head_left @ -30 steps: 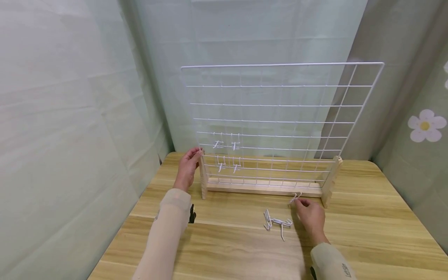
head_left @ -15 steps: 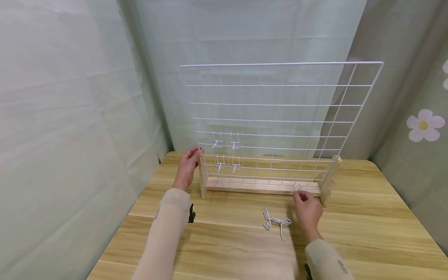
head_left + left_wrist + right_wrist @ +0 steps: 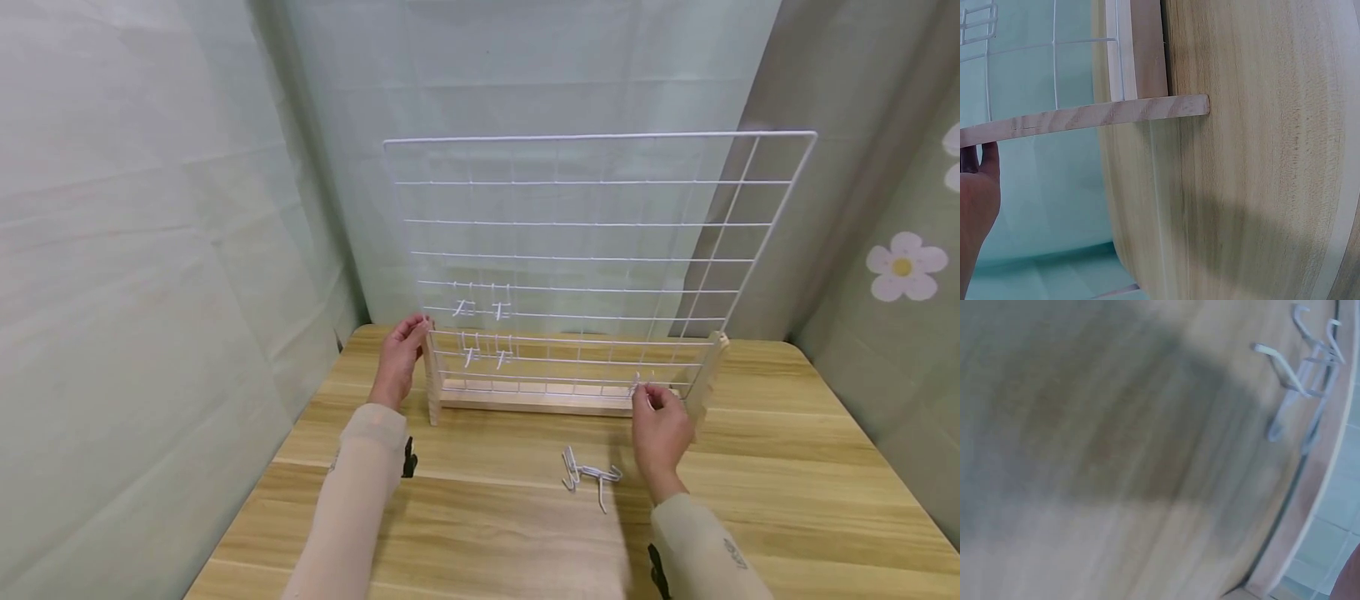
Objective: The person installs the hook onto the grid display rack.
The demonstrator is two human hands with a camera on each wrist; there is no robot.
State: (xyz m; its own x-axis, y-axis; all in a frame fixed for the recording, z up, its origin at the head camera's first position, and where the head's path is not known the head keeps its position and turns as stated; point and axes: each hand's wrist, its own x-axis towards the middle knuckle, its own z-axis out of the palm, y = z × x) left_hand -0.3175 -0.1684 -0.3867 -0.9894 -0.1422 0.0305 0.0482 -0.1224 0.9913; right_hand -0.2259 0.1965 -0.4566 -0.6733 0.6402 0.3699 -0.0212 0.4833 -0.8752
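A white wire grid panel (image 3: pixel 577 223) stands upright in a wooden base (image 3: pixel 540 403) with a post at each end. My left hand (image 3: pixel 397 362) grips the top of the left wooden post (image 3: pixel 432 379); the left wrist view shows its fingers (image 3: pixel 989 159) at the post's outer face. At the grid's lower right, my right hand (image 3: pixel 662 429) pinches a white wire hook (image 3: pixel 637 382) by its lower part, mostly hidden behind the fingers. Several similar hooks (image 3: pixel 500 357) hang in two rows at the grid's left side.
Two loose white hooks (image 3: pixel 602 478) lie close together on the wooden table (image 3: pixel 480 533), in front of the base and left of my right forearm. Pale green curtains (image 3: pixel 187 250) enclose the table at the back and sides.
My right hand has lifted the hook from near the tabletop, up and forward to the grid's lower right wires. The left hand stays on the post, and the loose hooks lie unmoved.
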